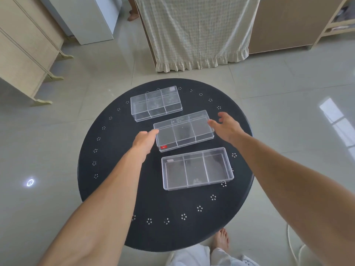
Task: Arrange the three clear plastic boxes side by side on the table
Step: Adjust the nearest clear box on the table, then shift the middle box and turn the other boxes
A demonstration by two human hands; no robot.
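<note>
Three clear plastic boxes with inner dividers lie on a round black table (107, 189). The far box (156, 103) sits at the back left. The middle box (184, 130) carries a small red label at its near left corner. The near box (196, 168) has no lid and lies closest to me. My left hand (144, 144) is at the middle box's left end, fingertips touching its corner. My right hand (227, 126) hovers at that box's right end, fingers spread, just touching or barely off the edge. Neither hand grips anything.
Around the table is a glossy tiled floor. A cloth-draped piece of furniture (196, 31) stands behind it, wooden cabinets (25, 47) at the left, a shelf (338, 20) at the far right. My bare foot (222, 240) shows under the table's near edge.
</note>
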